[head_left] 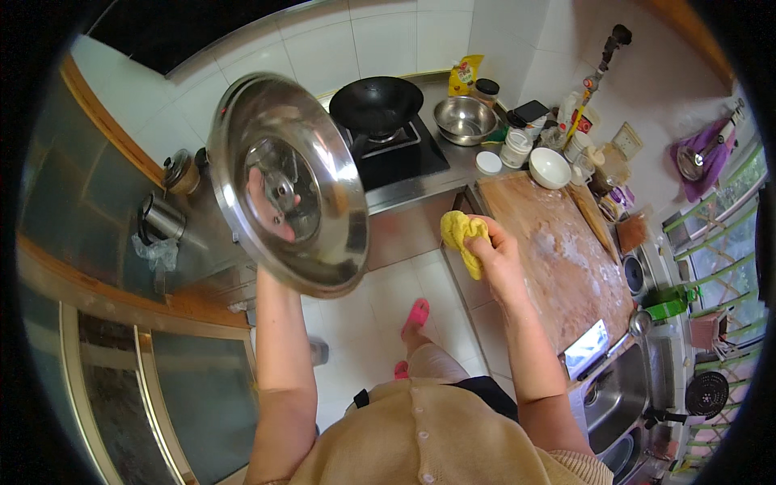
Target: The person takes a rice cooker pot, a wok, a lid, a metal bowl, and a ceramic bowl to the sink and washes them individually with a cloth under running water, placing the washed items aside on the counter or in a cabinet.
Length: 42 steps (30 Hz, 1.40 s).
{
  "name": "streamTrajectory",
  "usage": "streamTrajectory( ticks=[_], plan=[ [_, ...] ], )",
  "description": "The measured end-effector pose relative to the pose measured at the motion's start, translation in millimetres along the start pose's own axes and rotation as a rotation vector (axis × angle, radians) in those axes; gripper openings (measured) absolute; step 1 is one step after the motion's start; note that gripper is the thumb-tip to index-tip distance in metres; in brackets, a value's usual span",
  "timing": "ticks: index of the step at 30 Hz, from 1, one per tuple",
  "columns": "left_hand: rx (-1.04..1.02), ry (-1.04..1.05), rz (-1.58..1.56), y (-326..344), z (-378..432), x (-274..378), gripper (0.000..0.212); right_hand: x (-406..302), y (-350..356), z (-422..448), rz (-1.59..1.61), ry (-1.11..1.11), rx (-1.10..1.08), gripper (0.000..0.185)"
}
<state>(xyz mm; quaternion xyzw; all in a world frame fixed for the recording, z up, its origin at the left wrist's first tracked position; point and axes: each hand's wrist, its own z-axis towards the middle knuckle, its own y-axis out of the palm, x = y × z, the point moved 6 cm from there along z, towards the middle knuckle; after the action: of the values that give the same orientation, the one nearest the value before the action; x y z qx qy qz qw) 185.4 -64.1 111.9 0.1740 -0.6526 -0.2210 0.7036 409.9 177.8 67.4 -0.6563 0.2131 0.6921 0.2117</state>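
Observation:
A large round steel pot lid (336, 188) with a glass centre is raised on the left, its underside towards me. Behind it, my left hand (267, 209) shows through the glass and grips the lid from its outer side, around the knob. A crumpled yellow cloth (464, 233) is pinched between the thumb and fingers of my right hand (500, 257), above the floor beside the wooden board. The cloth and the lid are apart.
A black wok (377, 100) sits on the gas hob (400, 163), beside a steel bowl (465, 118). A floury wooden board (564, 254) bears a white bowl (550, 168) and a rolling pin (589, 218). The sink (624, 382) lies lower right. A steel kettle (162, 217) stands left.

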Motion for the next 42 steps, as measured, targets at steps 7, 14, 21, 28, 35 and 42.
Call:
streamTrajectory(
  ticks=[7, 14, 21, 28, 35, 42],
  plan=[
    [0.026, 0.460, 0.707, 83, 164, -24, 0.038, 52, 25, 100, 0.719, 0.332, -0.006, 0.031],
    [-0.155, 0.691, 1.490, 221, 250, -113, 0.037, 91, 39, 202, 0.818, 0.465, 0.001, 0.034],
    [-0.413, 0.840, 1.751, 237, 290, -213, 0.030, 116, 39, 240, 0.778, 0.629, 0.036, 0.031],
    [-0.508, 1.002, 1.822, 240, 303, -247, 0.022, 146, 23, 254, 0.801, 0.691, 0.141, 0.032],
    [-0.506, 1.189, 1.824, 234, 293, -251, 0.018, 158, 29, 268, 0.836, 0.702, 0.166, 0.032],
    [-0.492, 1.179, 1.860, 227, 300, -253, 0.018, 159, 42, 265, 0.854, 0.711, 0.165, 0.031]
  ],
)
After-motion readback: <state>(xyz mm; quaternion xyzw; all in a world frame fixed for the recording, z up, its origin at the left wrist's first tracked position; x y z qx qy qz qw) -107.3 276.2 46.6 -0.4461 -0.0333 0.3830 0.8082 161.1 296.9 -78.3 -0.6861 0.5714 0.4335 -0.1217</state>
